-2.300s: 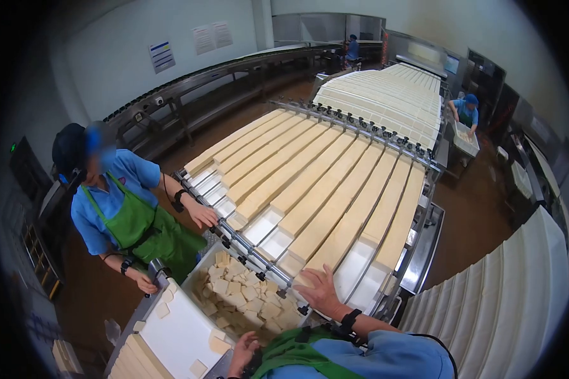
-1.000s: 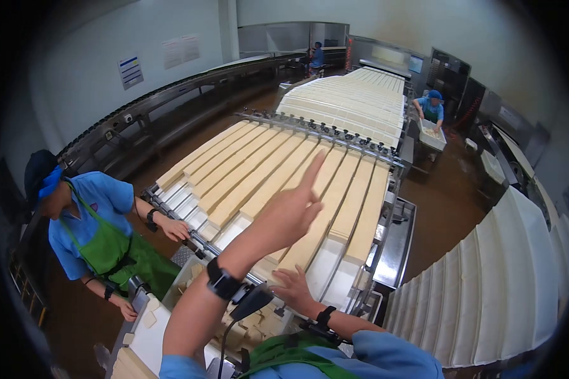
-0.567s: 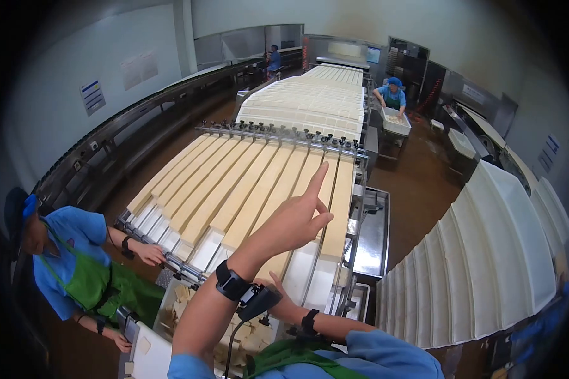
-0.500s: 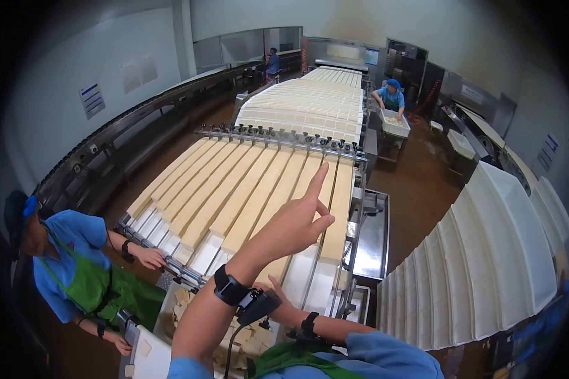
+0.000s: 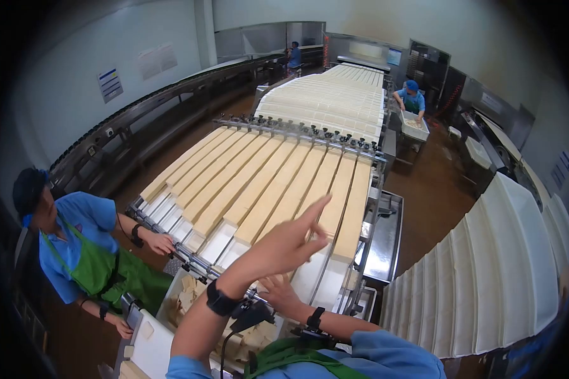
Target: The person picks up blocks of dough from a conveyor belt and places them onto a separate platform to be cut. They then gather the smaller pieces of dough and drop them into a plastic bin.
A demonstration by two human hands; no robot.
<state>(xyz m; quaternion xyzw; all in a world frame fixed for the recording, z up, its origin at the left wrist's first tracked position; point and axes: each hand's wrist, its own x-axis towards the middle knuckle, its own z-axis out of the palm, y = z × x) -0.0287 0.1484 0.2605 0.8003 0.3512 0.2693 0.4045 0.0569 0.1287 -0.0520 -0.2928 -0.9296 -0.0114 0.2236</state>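
Long pale-yellow slabs (image 5: 259, 180) lie in parallel lanes on the white conveyor (image 5: 310, 271). Above their near ends is my left hand (image 5: 283, 248), empty, with the index finger stretched out and the other fingers loosely bent. My right hand (image 5: 282, 295) is lower down, by the metal bar (image 5: 202, 262) at the conveyor's near edge, fingers spread and nothing seen in it. Part of it is hidden behind my left forearm. Below the bar, a white bin (image 5: 171, 303) holds broken pale pieces (image 5: 250, 341).
At the left, a co-worker (image 5: 88, 246) in a green apron rests one hand on the bar. Stacked white trays (image 5: 468, 271) stand at the right, beside a metal tray (image 5: 385, 240). Another co-worker (image 5: 411, 101) handles a white tub (image 5: 415, 126) farther back.
My left hand has moved lower and tilted, its index finger now slanting over the slabs. My right hand shows more fully by the bar. The whole view has shifted slightly.
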